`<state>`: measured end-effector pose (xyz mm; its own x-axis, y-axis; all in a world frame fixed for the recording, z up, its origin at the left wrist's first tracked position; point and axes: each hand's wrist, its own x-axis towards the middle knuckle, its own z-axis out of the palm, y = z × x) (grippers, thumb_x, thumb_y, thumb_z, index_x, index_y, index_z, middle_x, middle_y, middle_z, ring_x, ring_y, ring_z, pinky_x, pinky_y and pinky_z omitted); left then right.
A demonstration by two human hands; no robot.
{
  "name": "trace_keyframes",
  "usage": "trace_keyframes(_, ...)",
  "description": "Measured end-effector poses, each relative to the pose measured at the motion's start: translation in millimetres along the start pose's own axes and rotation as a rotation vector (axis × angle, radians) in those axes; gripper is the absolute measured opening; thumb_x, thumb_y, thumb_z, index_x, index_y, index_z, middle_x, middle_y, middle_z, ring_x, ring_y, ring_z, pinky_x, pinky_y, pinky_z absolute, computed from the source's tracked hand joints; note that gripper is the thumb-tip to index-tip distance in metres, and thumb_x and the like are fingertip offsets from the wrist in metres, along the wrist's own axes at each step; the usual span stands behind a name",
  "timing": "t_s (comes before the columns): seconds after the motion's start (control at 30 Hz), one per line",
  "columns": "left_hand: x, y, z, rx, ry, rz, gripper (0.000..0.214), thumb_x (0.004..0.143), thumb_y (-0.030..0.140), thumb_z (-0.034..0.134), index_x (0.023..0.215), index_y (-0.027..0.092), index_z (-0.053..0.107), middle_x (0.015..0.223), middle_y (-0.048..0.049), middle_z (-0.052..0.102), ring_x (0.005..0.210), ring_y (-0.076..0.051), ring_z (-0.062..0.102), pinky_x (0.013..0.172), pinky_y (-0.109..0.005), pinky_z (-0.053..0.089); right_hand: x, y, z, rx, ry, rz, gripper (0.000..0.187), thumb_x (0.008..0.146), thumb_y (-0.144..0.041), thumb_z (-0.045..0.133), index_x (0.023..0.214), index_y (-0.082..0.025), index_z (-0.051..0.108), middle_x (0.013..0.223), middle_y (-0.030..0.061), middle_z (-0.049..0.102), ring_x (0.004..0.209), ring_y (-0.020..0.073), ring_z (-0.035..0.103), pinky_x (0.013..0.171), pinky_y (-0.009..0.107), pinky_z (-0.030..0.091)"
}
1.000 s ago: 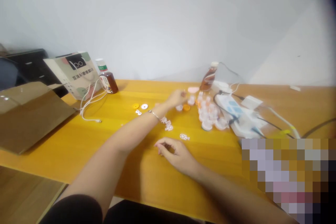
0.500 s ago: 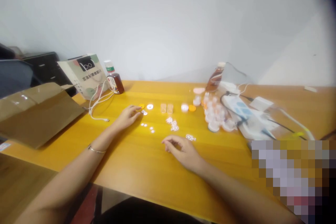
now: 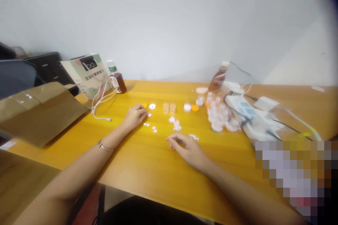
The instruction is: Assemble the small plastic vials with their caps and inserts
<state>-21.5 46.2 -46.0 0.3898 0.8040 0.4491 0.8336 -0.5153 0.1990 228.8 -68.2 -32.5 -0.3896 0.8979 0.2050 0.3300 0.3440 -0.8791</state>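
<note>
Over the small white discs, my left hand (image 3: 135, 116) reaches with its fingers and thumb drawn together at the tips. One white disc (image 3: 149, 115) lies right beside the fingertips; what is between them is hidden. Just beyond are a yellow disc (image 3: 144, 105) and a white ring (image 3: 152, 106). More small white dots (image 3: 154, 128) lie on the table, nearer to me. My right hand (image 3: 186, 149) hovers or rests low over the table, fingers curled in towards the thumb; anything inside is hidden. White patterned cutouts (image 3: 175, 123) lie past it, and another cutout (image 3: 194, 136) is close to its knuckles.
Two tan square blocks (image 3: 169, 108) stand mid-table, with a white lid (image 3: 187, 107) and an orange lid (image 3: 194, 108) to their right. Clear cups (image 3: 219, 114), a power strip (image 3: 244, 110) and a cola bottle (image 3: 220, 76) occupy the right. Left are a brown bag (image 3: 39, 112) and cables (image 3: 99, 103).
My left fingertips have come together and shifted slightly over the white discs, covering one of the two seen before. My right hand keeps its curled shape. The view has turned slightly.
</note>
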Motion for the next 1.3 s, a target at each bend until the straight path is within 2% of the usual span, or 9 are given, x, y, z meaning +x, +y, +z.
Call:
trace_keyframes(0.17, -2, 2, -0.5, 0.009, -0.012, -0.02, 0.021, 0.083, 0.027, 0.046, 0.093, 0.02, 0.063, 0.094, -0.0066, 0.06, 0.089, -0.02, 0.054, 0.083, -0.033, 0.041, 1, 1, 0, -0.006, -0.003, 0.003, 0.021, 0.083, -0.033, 0.046, 0.072, -0.02, 0.058, 0.064, -0.0013, 0.06, 0.062, 0.0128, 0.057, 0.059, 0.024, 0.042)
trace_keyframes(0.43, 0, -12, 3.7, -0.002, 0.115, -0.119, 0.024, 0.082, 0.023, 0.044, 0.101, 0.015, 0.058, 0.095, -0.0091, 0.053, 0.091, -0.021, 0.053, 0.085, -0.033, 0.042, 1, 4, -1, -0.006, -0.017, 0.001, 0.019, 0.083, -0.031, 0.045, 0.073, -0.02, 0.057, 0.065, -0.0011, 0.06, 0.063, 0.013, 0.057, 0.061, 0.025, 0.042)
trace_keyframes(0.6, 1, -16, 1.2, -0.04, 0.067, -0.122, 0.016, 0.08, 0.022, 0.047, 0.083, 0.015, 0.061, 0.082, -0.0071, 0.055, 0.08, -0.02, 0.055, 0.077, -0.032, 0.045, 1, 5, -1, -0.021, -0.032, 0.002, 0.019, 0.084, -0.032, 0.044, 0.074, -0.02, 0.057, 0.066, -0.0006, 0.06, 0.064, 0.0133, 0.057, 0.061, 0.025, 0.042)
trace_keyframes(0.7, -3, -1, -6.4, -0.078, 0.061, -0.083, 0.015, 0.081, 0.022, 0.047, 0.082, 0.015, 0.06, 0.082, -0.0067, 0.056, 0.081, -0.018, 0.055, 0.077, -0.031, 0.044, 1, 4, -1, -0.03, -0.039, 0.004, 0.02, 0.084, -0.031, 0.044, 0.072, -0.02, 0.056, 0.066, -0.0005, 0.06, 0.064, 0.0133, 0.057, 0.061, 0.025, 0.042)
trace_keyframes(0.77, -7, 20, -11.7, -0.172, 0.045, 0.045, 0.015, 0.083, 0.023, 0.046, 0.087, 0.016, 0.059, 0.087, -0.0064, 0.057, 0.085, -0.017, 0.054, 0.08, -0.029, 0.043, 1, 4, -1, -0.044, -0.034, 0.002, 0.019, 0.084, -0.03, 0.044, 0.072, -0.02, 0.056, 0.066, -0.0005, 0.06, 0.064, 0.0133, 0.057, 0.061, 0.025, 0.042)
trace_keyframes(0.93, -20, 76, -11.4, -0.387, -0.304, 0.478, 0.017, 0.087, 0.024, 0.044, 0.091, 0.016, 0.058, 0.086, -0.0061, 0.057, 0.083, -0.013, 0.054, 0.075, -0.023, 0.043, 3, 6, -1, -0.079, -0.033, -0.008, 0.017, 0.084, -0.027, 0.044, 0.076, -0.019, 0.057, 0.066, -0.0009, 0.06, 0.064, 0.0127, 0.057, 0.06, 0.024, 0.042)
trace_keyframes(1.07, -22, 86, -8.5, -0.405, -0.373, 0.465, 0.018, 0.087, 0.025, 0.044, 0.09, 0.014, 0.058, 0.084, -0.0066, 0.057, 0.078, -0.013, 0.054, 0.071, -0.022, 0.044, 2, 7, -1, -0.106, -0.047, -0.028, 0.015, 0.083, -0.025, 0.044, 0.078, -0.02, 0.057, 0.068, -0.001, 0.062, 0.065, 0.0125, 0.057, 0.062, 0.023, 0.043)
trace_keyframes(1.2, -17, 72, -12.8, -0.437, -0.286, 0.39, 0.017, 0.084, 0.027, 0.049, 0.091, 0.016, 0.06, 0.089, -0.006, 0.057, 0.082, -0.013, 0.055, 0.076, -0.023, 0.044, 2, 8, 0, -0.127, -0.071, -0.031, 0.017, 0.084, -0.027, 0.043, 0.078, -0.02, 0.057, 0.07, -0.0006, 0.062, 0.066, 0.0126, 0.058, 0.063, 0.024, 0.044)
trace_keyframes(1.3, -7, 47, -12.7, -0.371, -0.075, 0.26, 0.019, 0.084, 0.029, 0.049, 0.087, 0.016, 0.061, 0.092, -0.0071, 0.057, 0.088, -0.015, 0.055, 0.084, -0.027, 0.043, 2, 8, 0, -0.128, -0.077, -0.008, 0.017, 0.085, -0.027, 0.043, 0.08, -0.019, 0.057, 0.071, 0.0002, 0.062, 0.067, 0.0127, 0.058, 0.063, 0.024, 0.044)
